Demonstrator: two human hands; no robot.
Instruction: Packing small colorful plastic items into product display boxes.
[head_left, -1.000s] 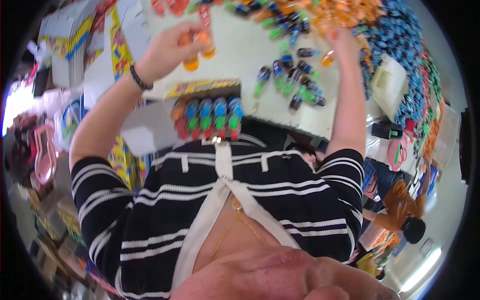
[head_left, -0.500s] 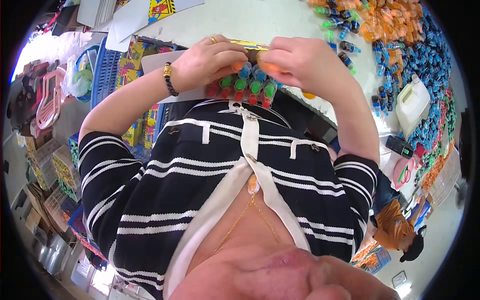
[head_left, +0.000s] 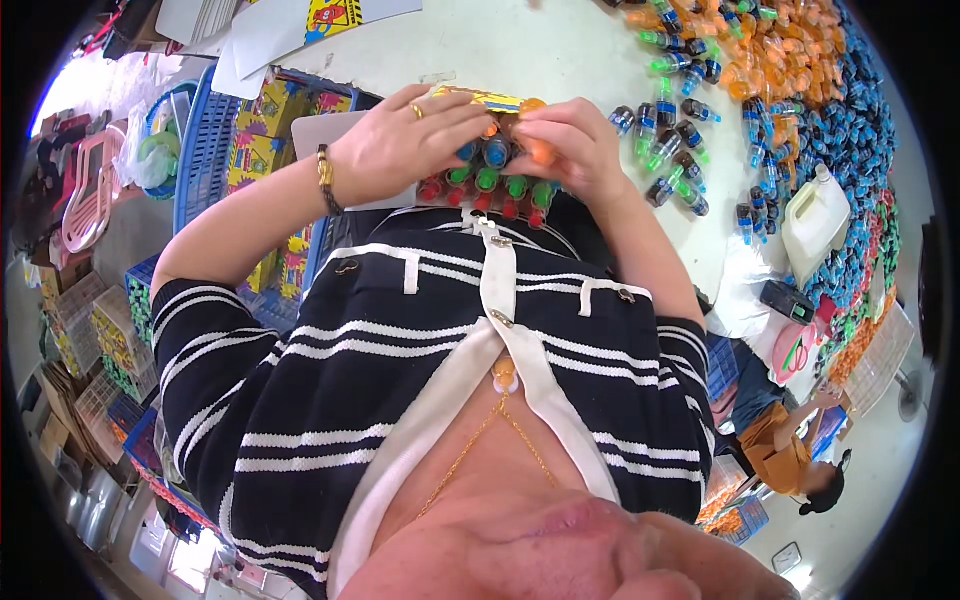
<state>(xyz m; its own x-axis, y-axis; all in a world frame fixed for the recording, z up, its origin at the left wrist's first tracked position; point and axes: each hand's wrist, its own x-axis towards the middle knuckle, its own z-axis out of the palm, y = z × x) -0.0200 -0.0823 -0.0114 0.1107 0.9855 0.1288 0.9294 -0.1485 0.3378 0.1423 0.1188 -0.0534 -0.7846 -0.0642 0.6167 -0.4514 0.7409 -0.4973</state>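
Note:
In front of my chest a display box with a yellow printed edge [head_left: 480, 98] holds rows of small toy-like bottles [head_left: 487, 180], with red, green and blue ends toward me. My left hand [head_left: 420, 140] lies across the box's left side, fingers stretched over the bottles; its thumb is hidden. An orange bit [head_left: 491, 130] shows by its fingertips. At the box's right end, my right hand [head_left: 575, 150] pinches a small orange bottle [head_left: 542, 150] over the rows. Another orange piece [head_left: 532, 105] sits just above those fingers.
Loose dark bottles with green and blue caps [head_left: 665, 140] lie right of my hands. Beyond are heaps of orange [head_left: 790, 45] and blue bottles [head_left: 865, 120], and a white jug [head_left: 815, 225]. A blue basket [head_left: 195, 165] of printed boxes stands left. A person in orange [head_left: 775, 445] is at lower right.
My right hand has come lower and further left over the box. My left fingers have straightened across the rows. Loose bottles formerly behind my right hand now show.

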